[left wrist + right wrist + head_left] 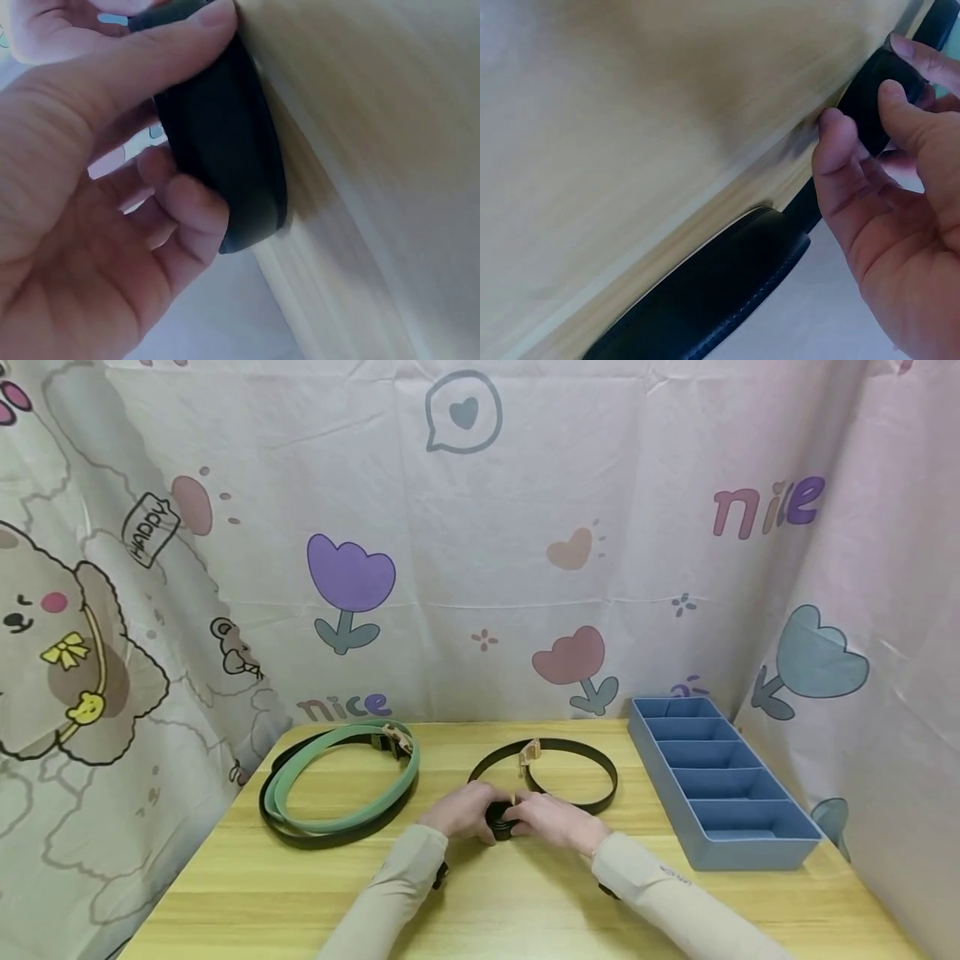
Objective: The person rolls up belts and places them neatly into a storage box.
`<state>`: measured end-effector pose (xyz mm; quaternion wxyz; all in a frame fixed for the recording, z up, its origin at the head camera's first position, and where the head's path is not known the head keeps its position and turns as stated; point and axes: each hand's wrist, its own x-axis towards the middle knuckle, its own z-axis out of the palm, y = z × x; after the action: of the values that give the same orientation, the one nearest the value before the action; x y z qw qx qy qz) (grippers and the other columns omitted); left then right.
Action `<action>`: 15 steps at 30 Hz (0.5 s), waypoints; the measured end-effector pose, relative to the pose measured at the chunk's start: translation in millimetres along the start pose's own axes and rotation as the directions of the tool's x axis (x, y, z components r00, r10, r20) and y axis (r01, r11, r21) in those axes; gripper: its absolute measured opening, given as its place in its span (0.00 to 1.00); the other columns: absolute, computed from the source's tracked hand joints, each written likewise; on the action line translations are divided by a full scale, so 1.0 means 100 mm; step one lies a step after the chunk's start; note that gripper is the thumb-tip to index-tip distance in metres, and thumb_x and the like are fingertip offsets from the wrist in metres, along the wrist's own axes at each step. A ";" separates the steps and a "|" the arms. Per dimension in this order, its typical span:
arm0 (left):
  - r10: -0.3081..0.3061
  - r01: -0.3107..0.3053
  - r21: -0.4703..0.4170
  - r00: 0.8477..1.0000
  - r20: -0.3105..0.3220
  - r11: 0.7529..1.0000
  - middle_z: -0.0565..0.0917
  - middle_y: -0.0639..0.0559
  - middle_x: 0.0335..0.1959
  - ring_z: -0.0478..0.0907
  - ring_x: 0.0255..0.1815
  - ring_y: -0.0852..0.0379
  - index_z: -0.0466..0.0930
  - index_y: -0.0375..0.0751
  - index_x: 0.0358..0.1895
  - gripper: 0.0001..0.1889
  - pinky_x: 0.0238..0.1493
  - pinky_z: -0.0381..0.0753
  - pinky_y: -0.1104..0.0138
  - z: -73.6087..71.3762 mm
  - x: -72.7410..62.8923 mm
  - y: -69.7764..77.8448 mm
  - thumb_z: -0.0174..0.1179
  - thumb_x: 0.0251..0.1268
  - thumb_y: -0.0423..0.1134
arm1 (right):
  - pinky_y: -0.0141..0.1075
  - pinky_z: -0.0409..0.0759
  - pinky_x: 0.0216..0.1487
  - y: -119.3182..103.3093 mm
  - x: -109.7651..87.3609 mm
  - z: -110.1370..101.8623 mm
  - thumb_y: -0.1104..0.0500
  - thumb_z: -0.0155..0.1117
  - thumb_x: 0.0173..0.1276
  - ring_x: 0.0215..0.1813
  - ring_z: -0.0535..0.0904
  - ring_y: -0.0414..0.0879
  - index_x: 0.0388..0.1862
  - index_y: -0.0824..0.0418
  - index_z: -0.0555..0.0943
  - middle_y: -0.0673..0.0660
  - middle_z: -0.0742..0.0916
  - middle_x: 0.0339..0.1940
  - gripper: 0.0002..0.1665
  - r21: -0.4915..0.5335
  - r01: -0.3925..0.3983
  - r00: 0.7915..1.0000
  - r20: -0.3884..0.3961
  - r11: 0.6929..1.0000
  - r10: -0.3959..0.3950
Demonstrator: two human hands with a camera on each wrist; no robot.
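At the middle of the table, a black belt [501, 828] stands on edge, wound into a small tight coil. My left hand [467, 812] grips its left side; in the left wrist view the thumb lies across the outer face of the coil [225, 150], fingers bent beside it. From the right, my right hand [558, 821] holds the same coil [870, 101], thumb on its outer face in the right wrist view. Just behind both hands lies a dark belt [611, 768] in a wide loop, with a gold buckle [530, 752]. Part of it is hidden behind the hands.
To the left, a green belt [285, 781] and a black belt [330, 842] lie looped together, buckles at the back. A blue-grey organizer box [693, 839] with several compartments stands at the right of the wooden table [247, 902]. A printed curtain [465, 527] hangs behind.
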<state>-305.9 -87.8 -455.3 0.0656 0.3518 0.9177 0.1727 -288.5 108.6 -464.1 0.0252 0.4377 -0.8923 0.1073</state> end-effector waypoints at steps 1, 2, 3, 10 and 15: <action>-0.008 0.008 0.006 1.000 -0.006 1.000 0.83 0.61 0.34 0.78 0.35 0.63 0.83 0.52 0.38 0.22 0.41 0.75 0.71 0.00 0.00 0.01 0.79 0.35 0.33 | 0.30 0.77 0.38 0.00 0.00 0.00 0.52 0.63 0.68 0.37 0.76 0.36 0.41 0.47 0.85 0.48 0.81 0.36 0.06 -0.002 -0.003 1.000 -0.002 1.000 0.003; -0.019 0.019 0.015 1.000 -0.016 1.000 0.83 0.61 0.31 0.77 0.32 0.64 0.83 0.51 0.35 0.19 0.39 0.75 0.71 0.00 0.01 0.01 0.79 0.35 0.35 | 0.30 0.76 0.37 0.00 0.00 0.01 0.52 0.63 0.68 0.36 0.75 0.35 0.41 0.47 0.84 0.48 0.81 0.34 0.05 -0.005 -0.006 1.000 -0.003 1.000 0.006; -0.031 0.032 0.028 0.999 -0.027 0.999 0.82 0.61 0.29 0.75 0.29 0.65 0.82 0.51 0.32 0.18 0.35 0.74 0.72 0.00 0.01 0.02 0.80 0.35 0.37 | 0.30 0.75 0.36 0.00 0.00 0.02 0.53 0.63 0.68 0.34 0.74 0.35 0.40 0.47 0.84 0.49 0.81 0.33 0.05 -0.006 -0.012 1.000 -0.002 1.000 0.012; -0.137 0.145 0.068 0.985 -0.108 0.987 0.73 0.61 0.17 0.65 0.19 0.64 0.75 0.48 0.21 0.24 0.23 0.67 0.71 0.08 0.01 0.05 0.81 0.31 0.57 | 0.28 0.71 0.33 0.00 0.01 0.07 0.57 0.63 0.69 0.30 0.70 0.34 0.36 0.48 0.83 0.48 0.82 0.29 0.03 0.064 -0.013 1.000 -0.002 0.998 0.013; -0.104 0.106 0.030 0.993 -0.063 0.994 0.80 0.60 0.27 0.72 0.27 0.64 0.81 0.47 0.32 0.22 0.32 0.73 0.71 0.05 0.03 0.06 0.81 0.35 0.52 | 0.28 0.76 0.37 0.05 -0.02 0.02 0.57 0.64 0.68 0.33 0.75 0.33 0.37 0.49 0.83 0.47 0.82 0.31 0.03 0.052 -0.024 1.000 0.013 0.998 0.024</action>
<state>-303.1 -80.8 -457.7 0.0404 0.2988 0.9391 0.1646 -291.1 112.0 -467.3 0.0068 0.4282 -0.8946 0.1279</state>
